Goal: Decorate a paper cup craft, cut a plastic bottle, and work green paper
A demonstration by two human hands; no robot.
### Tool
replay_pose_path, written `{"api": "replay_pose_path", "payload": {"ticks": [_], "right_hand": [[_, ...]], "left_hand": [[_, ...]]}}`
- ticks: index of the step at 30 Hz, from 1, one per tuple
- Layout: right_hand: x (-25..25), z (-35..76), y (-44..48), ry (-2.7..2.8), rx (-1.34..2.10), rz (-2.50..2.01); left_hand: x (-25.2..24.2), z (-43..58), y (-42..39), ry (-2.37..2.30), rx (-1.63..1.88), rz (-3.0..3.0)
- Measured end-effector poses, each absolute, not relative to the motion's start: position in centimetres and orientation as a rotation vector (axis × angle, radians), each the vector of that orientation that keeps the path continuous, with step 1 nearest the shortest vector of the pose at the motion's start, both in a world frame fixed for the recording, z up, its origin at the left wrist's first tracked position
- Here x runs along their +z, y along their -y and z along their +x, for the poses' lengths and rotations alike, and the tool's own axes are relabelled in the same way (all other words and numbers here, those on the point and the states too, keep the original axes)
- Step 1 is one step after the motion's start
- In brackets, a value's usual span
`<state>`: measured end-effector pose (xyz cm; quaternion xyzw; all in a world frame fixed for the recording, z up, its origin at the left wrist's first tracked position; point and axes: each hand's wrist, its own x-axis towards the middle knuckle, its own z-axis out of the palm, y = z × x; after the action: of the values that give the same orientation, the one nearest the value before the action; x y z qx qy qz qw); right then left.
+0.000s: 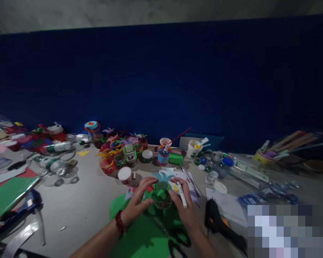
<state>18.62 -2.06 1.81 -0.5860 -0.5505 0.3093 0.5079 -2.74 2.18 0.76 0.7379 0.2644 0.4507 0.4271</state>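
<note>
Cup (163, 197), green with pale-blue paper spikes (163, 176) on top, is low centre over the green sheet (140, 238), both hands around it. Left hand (138, 200) curves round its left side, thumb and fingers parted; I can't tell whether it grips or just steadies. Right hand (188, 208) has a white marker (182, 195) tucked against its fingers, thumb beside the cup. My read: marker carried that way so thumb and fingertips are usable on the cup. Scissors (169, 234) lie on the sheet by the right wrist, black glue gun (212, 215) just beyond on the right, probably for easy reach.

Containers: white pot (192, 151) at the back holds a white pen-like tube (204, 142) and something yellow (197, 146). Blue cup (163, 159) left of it has a pale item (167, 147) poking out, lower contents hidden from me. Bowl (261, 158) far right carries long sticks (290, 143), blurred. White tub (124, 175) near centre shows a white top, I take it as a lid, so contents unknown. Paper-trimmed cups (107, 166) bunch at the back left of centre, likely grouped out of the hands' way
</note>
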Motion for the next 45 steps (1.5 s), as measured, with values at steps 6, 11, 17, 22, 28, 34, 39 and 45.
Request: {"api": "replay_pose_path", "payload": {"ticks": [6, 11, 17, 22, 28, 34, 39, 45], "right_hand": [[0.4, 18.8, 2.0, 1.41, 0.713, -1.421], [0.0, 18.8, 2.1, 1.468, 0.633, -1.431], [0.3, 18.6, 2.3, 1.49, 0.671, -1.399], [1.0, 18.4, 2.5, 1.479, 0.685, -1.375], [1.6, 18.3, 2.9, 1.421, 0.681, -1.336], [2.2, 18.4, 3.1, 1.337, 0.681, -1.335], [2.6, 18.4, 3.2, 1.281, 0.704, -1.314], [2.3, 18.0, 3.1, 1.175, 0.696, -1.336]], "left_hand": [[1.9, -2.2, -2.2, -0.896, 1.22, 1.667], [3.1, -2.1, -2.0, -1.113, 1.171, 1.793], [3.7, -2.1, -1.9, -1.247, 1.034, 1.976], [5.1, -2.3, -1.7, -1.225, 0.93, 2.132], [6.8, -2.1, -2.0, -1.141, 0.859, 2.246], [7.2, -1.7, -2.6, -1.124, 0.881, 2.31], [6.5, -1.8, -2.8, -1.128, 0.923, 2.359], [6.6, -1.9, -3.1, -1.159, 0.972, 2.321]]}}
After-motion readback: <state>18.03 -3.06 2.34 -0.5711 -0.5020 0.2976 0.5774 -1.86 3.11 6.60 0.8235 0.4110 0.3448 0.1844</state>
